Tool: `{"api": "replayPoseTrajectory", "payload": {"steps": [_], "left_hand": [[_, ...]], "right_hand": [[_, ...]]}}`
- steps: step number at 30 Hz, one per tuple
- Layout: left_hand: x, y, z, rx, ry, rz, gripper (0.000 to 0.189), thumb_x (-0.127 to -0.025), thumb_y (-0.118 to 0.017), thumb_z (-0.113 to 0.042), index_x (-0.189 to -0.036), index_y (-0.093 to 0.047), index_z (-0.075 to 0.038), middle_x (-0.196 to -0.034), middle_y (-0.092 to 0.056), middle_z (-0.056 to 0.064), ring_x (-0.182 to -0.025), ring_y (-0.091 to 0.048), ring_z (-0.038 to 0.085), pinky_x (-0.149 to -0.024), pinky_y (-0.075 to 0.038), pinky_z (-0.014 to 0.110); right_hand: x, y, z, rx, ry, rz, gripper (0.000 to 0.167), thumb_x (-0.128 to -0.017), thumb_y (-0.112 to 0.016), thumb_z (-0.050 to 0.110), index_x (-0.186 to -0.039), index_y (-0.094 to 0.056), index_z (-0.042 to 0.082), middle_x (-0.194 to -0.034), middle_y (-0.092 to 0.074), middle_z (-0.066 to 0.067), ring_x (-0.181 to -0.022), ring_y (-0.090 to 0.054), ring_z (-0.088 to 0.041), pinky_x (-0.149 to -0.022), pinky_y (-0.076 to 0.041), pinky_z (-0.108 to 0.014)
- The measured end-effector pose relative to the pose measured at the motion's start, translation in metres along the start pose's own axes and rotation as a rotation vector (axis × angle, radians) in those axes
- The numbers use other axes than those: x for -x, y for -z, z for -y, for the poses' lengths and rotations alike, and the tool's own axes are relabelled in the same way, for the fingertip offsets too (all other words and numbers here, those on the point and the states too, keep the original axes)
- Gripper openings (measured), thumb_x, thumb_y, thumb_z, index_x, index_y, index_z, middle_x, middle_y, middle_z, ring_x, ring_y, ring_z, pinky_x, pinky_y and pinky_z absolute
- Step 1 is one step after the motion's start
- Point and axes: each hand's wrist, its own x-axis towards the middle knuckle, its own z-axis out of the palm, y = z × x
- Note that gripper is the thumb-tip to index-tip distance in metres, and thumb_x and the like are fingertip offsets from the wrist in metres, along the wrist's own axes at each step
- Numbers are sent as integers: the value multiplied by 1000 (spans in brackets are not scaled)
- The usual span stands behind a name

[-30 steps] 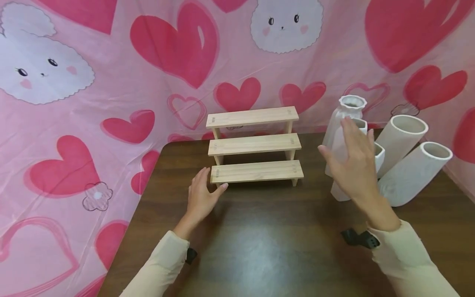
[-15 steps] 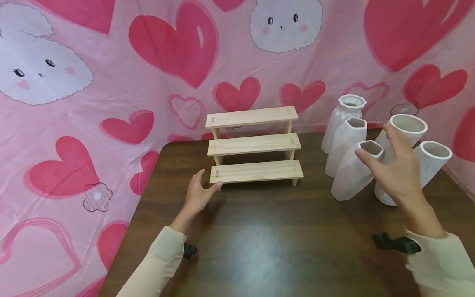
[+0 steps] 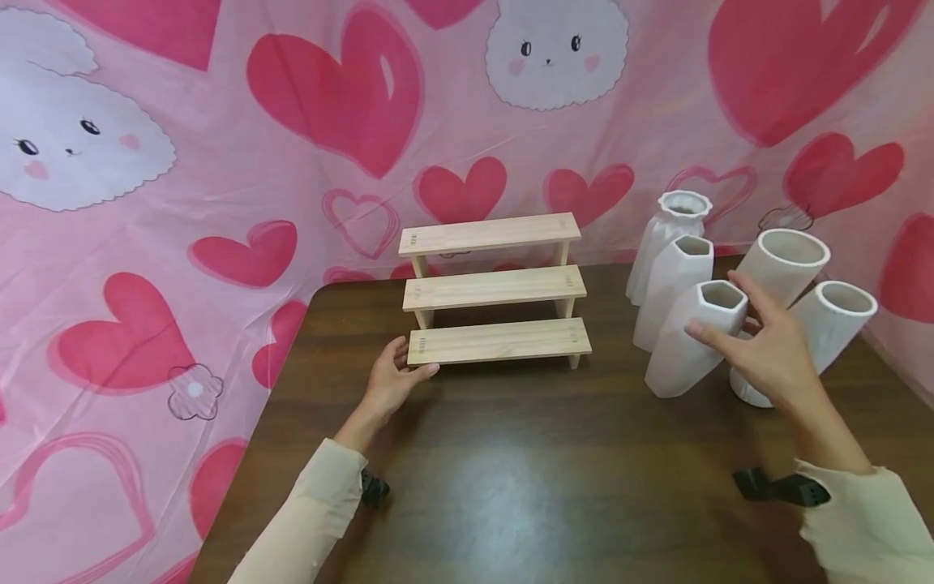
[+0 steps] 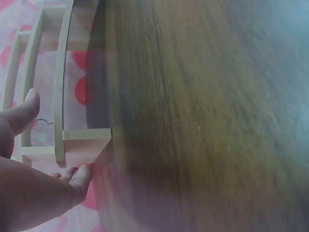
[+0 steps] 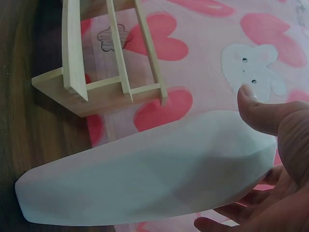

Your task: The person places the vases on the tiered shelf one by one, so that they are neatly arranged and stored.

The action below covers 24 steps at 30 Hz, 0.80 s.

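A three-tier wooden display stand (image 3: 496, 342) sits on the table. My left hand (image 3: 390, 380) is at its left front corner, with the thumb along the front edge. In the left wrist view, the fingers (image 4: 81, 177) touch its end panel. At the right, a white faceted vase (image 3: 686, 349) with a five-sided mouth leans to one side, its base on the table. My right hand (image 3: 775, 345) grips its upper part. The thumb (image 5: 253, 108) is on one side and the fingers curl round the other, partly hidden behind the vase in the right wrist view.
Several other white vases stand close by: a ruffle-rimmed vase (image 3: 660, 243), a taller faceted vase (image 3: 673, 284), and two round-mouthed vases, one behind (image 3: 784, 264) and one at the right (image 3: 832, 328). A pink heart-print cloth (image 3: 255, 186) hangs behind the dark wooden table (image 3: 503, 478).
My right hand has moved right, then down onto the front faceted vase, and its fingers have drawn in round it. My left hand has stayed by the stand's corner with slight finger movement.
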Motion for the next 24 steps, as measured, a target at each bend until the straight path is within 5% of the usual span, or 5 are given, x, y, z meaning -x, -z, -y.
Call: {"api": "replayPoseTrajectory", "payload": {"steps": [2,4,11,24], "left_hand": [[0,-1,1,-8,1,-9,82,-80,-80,-12,-145,-33,3,-140,-43,24,-125,-45,35,-103,-38,45],[0,-3,2,-5,5,-21,79,-79,-80,-10,-144,-37,1,-136,-47,22,-119,-49,34,-98,-42,44],[-5,-8,6,59,35,-63,69,-81,-77,-5,-142,-42,-5,-135,-53,18,-122,-51,31,-96,-44,41],[-10,-9,12,82,63,-109,59,-83,-75,-4,-136,-49,-7,-126,-61,15,-115,-57,26,-89,-47,32]], "right_hand": [[1,-2,-2,-1,0,-4,87,-83,-75,32,-152,-26,12,-143,-39,-29,-114,-47,-55,-77,-53,-27],[3,-4,-3,-18,9,-22,83,-83,-76,30,-150,-31,11,-136,-45,-27,-109,-51,-47,-67,-45,-9],[5,-8,-5,-28,3,-92,66,-81,-78,28,-137,-47,9,-113,-52,-3,-81,-48,4,-62,-41,-6],[4,-7,-6,-54,-12,-108,68,-80,-80,27,-137,-49,7,-112,-55,4,-81,-48,10,-65,-41,-4]]}}
